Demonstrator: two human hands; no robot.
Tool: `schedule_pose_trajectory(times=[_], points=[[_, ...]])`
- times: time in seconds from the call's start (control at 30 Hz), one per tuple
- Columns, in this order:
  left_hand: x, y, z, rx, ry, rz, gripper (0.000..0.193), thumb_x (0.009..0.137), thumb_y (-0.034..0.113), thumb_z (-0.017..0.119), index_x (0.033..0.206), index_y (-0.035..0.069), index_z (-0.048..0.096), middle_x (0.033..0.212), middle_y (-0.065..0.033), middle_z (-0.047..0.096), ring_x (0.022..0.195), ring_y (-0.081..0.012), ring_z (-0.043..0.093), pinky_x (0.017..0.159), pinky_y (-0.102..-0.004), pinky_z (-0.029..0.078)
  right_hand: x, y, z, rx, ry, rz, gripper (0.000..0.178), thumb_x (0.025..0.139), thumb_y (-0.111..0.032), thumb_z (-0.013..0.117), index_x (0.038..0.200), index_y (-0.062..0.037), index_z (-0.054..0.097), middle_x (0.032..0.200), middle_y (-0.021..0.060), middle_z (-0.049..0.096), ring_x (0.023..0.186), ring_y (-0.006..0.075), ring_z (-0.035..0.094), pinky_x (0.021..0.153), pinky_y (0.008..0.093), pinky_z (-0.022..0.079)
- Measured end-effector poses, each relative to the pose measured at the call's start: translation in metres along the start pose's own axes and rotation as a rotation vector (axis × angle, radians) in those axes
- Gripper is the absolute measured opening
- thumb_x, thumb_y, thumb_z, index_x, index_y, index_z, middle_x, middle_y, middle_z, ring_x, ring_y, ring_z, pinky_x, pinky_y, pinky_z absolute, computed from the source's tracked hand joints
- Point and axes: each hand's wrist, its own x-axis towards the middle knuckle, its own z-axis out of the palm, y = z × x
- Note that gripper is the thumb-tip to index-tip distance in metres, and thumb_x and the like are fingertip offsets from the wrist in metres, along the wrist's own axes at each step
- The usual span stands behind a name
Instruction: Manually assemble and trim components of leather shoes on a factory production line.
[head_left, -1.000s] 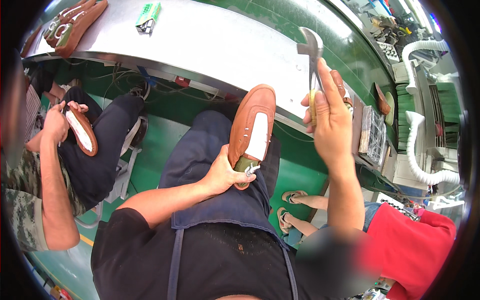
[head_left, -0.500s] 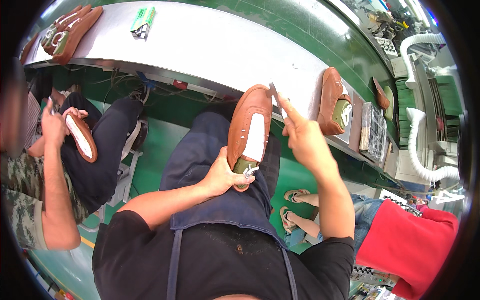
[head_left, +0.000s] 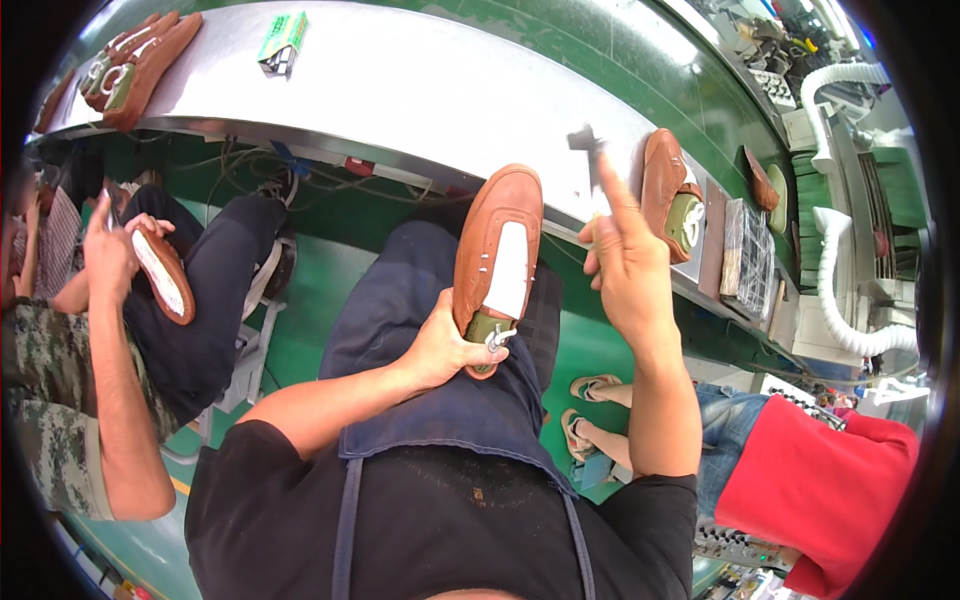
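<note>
A brown shoe upper (head_left: pixel 505 192) with a white tongue piece and green lining stands toe-up over my lap, its heel end towards me. My left hand (head_left: pixel 442 346) grips it low by the heel, thumb over the green part and the white lace. To the right of the toe, my right hand (head_left: pixel 635 275) is closed around a small hammer (head_left: pixel 582 139) with the index finger stretched along the handle. The hammer's dark head is blurred by motion and apart from the shoe, over the edge of the metal bench (head_left: pixel 430 80).
A matching brown shoe (head_left: pixel 665 185) lies at the bench's right end, beside a plastic-wrapped stack (head_left: pixel 745 262). Several brown shoes (head_left: pixel 140 70) and a green box (head_left: pixel 283 44) stand at the far left. A co-worker (head_left: pixel 110 350) holds a shoe; a person in red (head_left: pixel 815 480) is right.
My right hand has lifted the hammer away from the shoe's toe, up and to the right. The left hand and shoe have barely shifted.
</note>
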Motion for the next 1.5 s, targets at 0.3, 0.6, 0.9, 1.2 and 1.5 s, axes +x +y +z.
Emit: schedule_pose_trajectory(times=[0.3,0.6,0.9,1.2,1.5], points=[[0.001,0.001,0.000,0.001,-0.007,0.007,0.094,0.070,0.014,0.096,0.140,-0.002,0.035,0.125,-0.0106,0.058,0.116,-0.0175,0.058,0.104,-0.0347,0.049,-0.008,0.022,0.013,0.063,-0.012,0.036,0.055,0.113,-0.013,0.046,0.166,-0.0230,0.037,0.086,0.0002,0.062,0.064,0.0049,0.052,0.056,0.0231,0.049],[0.001,0.001,0.001,0.009,-0.005,-0.029,0.095,0.070,0.013,0.096,0.141,-0.002,0.035,0.125,-0.0103,0.057,0.116,-0.0179,0.058,0.103,-0.0352,0.050,-0.011,0.020,0.010,0.131,-0.040,0.157,0.053,0.112,-0.014,0.047,0.164,-0.0214,0.041,0.088,0.0000,0.062,0.064,0.0048,0.052,0.055,0.0222,0.048],[-0.006,0.023,0.008,-0.051,-0.002,0.016,0.083,0.071,0.012,0.093,0.137,-0.001,0.044,0.121,-0.0089,0.060,0.113,-0.0169,0.059,0.103,-0.0352,0.049,0.024,-0.040,-0.027,-0.460,-0.148,-0.148,0.047,0.106,-0.009,0.055,0.151,-0.0188,0.060,0.075,0.0057,0.060,0.061,0.0103,0.051,0.063,0.0301,0.050],[-0.007,0.010,0.009,0.016,0.062,-0.002,0.085,0.071,0.012,0.092,0.139,-0.002,0.043,0.125,-0.0102,0.060,0.117,-0.0172,0.058,0.105,-0.0342,0.048,0.051,-0.023,-0.012,-0.669,-0.224,-0.361,0.052,0.102,-0.008,0.057,0.153,-0.0179,0.056,0.089,0.0281,0.072,0.084,0.0443,0.070,0.084,0.0494,0.054],[-0.005,0.012,0.009,0.023,0.044,0.020,0.087,0.071,0.017,0.094,0.139,-0.003,0.043,0.127,-0.0118,0.059,0.118,-0.0192,0.058,0.106,-0.0346,0.048,0.038,-0.034,-0.011,-0.786,-0.276,-0.254,0.049,0.103,-0.006,0.057,0.152,-0.0140,0.057,0.090,0.0235,0.070,0.076,0.0328,0.066,0.074,0.0421,0.054]])
